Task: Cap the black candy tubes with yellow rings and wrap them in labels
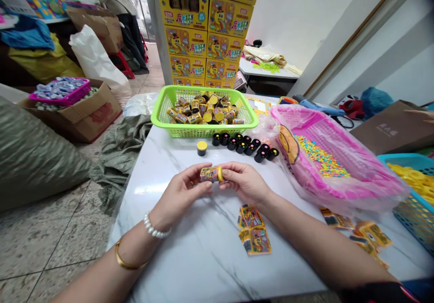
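Observed at the marble-topped table [190, 260]: the left hand [179, 193] and right hand [246, 183] were held together above the table surface, close to its centre. Fingers of both hands were curled and clamped on a small printed cylinder [210, 174], the left on its labelled body and the right at its yellow-capped end; the cylinder lay horizontal between them, not touching the table. Pearl bracelet [154, 227] and gold bangle [128, 257] were noted on the left wrist. Just ahead of the hands stood a lone black cap with a yellow top [202, 148], and beyond it a cluster of black caps with pink-marked tops [241, 144]. Further ahead, a green plastic basket [203, 131] held many similar yellow-capped cylinders. To the right lay a pink basket [339, 126] lined with clear plastic, containing multicoloured beads or candies. A stack of printed labels [254, 230] lay below the right forearm. A blue basket [403, 160] held yellow pieces at the right edge. Yellow printed cartons [185, 45] were stacked behind, and a co-worker [118, 9] stood further back
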